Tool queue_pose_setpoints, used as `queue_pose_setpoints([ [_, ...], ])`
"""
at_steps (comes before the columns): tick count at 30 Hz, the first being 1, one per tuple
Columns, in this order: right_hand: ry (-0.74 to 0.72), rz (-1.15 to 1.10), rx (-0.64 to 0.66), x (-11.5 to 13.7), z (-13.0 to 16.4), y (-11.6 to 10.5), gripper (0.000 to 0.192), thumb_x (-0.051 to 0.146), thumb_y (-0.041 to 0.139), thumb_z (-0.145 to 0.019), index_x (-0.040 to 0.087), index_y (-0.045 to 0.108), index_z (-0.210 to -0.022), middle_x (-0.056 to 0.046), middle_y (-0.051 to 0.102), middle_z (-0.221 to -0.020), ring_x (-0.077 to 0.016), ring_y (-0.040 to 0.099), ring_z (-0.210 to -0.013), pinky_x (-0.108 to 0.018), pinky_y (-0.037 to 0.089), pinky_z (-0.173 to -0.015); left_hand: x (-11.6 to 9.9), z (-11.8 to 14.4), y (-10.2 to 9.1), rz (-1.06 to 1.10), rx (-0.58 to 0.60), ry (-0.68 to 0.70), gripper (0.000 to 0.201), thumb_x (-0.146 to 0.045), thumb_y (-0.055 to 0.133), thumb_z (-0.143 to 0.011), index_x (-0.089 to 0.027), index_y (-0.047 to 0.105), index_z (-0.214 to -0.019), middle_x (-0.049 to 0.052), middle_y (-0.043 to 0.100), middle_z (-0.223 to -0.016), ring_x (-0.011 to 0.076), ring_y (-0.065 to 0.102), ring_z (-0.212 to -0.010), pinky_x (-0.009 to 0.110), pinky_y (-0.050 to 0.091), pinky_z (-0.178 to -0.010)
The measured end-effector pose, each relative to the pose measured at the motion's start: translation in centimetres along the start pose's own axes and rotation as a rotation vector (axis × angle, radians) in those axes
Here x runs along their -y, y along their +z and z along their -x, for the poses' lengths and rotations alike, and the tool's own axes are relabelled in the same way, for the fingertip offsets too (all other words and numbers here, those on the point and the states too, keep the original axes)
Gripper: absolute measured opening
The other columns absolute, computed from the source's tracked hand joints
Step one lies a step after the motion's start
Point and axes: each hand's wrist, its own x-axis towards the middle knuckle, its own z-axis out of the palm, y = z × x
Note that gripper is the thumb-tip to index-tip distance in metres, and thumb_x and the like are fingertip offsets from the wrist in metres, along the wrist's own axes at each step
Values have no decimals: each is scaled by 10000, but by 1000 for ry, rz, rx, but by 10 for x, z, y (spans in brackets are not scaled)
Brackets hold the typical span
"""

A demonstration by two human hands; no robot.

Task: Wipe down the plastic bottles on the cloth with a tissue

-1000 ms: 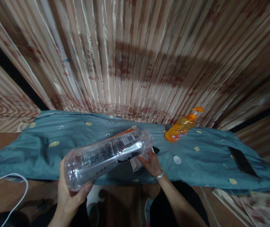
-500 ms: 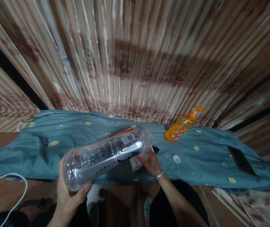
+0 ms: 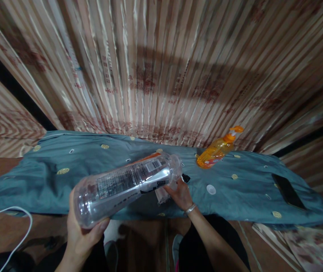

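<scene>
A large clear plastic bottle [image 3: 121,189] with a silver and orange label is held slanted, base at the left and neck at the right. My left hand [image 3: 83,238] is wrapped around its base, thumb on the near side. Under the neck, my right hand [image 3: 180,194] is closed against the bottle; some of its fingers are hidden behind it. A crumpled pale piece [image 3: 163,197] shows below the bottle beside my right thumb; whether I hold it I cannot tell. A small black object [image 3: 186,178] is just past my right fingers.
An orange pump bottle [image 3: 214,153] stands on the teal patterned cloth [image 3: 82,158], towards the back right. A small white disc [image 3: 211,189], perhaps a cap, and a black phone [image 3: 288,191] lie further right. A striped curtain [image 3: 161,75] hangs behind. A white cable [image 3: 27,236] loops at left.
Almost nothing differs. The base of the plastic bottle has shifted very slightly left with my left hand; my right hand stays at the neck.
</scene>
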Motion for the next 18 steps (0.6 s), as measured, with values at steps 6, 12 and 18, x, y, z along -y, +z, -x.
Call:
queue_pose_setpoints([
  [6,1,-4,-3,-3,0,2,525,694,913,-928,280,820,-1236,-194,1004,-1211,-465,998,-1157,-620,843,-1043,6,1,-2,15,-3,2,1007,-937,1062,-682,-278,866,-1417,122,854,-1257,535,818,-1480,666,602,-1424],
  [12,-33,14,-12,-6,1,3,497,607,949,-938,282,831,-1295,-194,1001,-1256,-466,992,-1199,-646,838,-1072,6,-1,-2,68,-14,-20,1052,-943,1072,-671,-282,858,-1460,129,854,-1271,535,798,-1483,671,583,-1425],
  [18,-24,37,-13,-6,1,2,477,471,982,-922,300,830,-1341,-166,998,-1266,-451,992,-1228,-622,838,-1087,11,-4,-1,63,-36,17,1029,-853,1085,-686,-243,836,-1477,116,849,-1276,472,827,-1378,611,612,-1367],
])
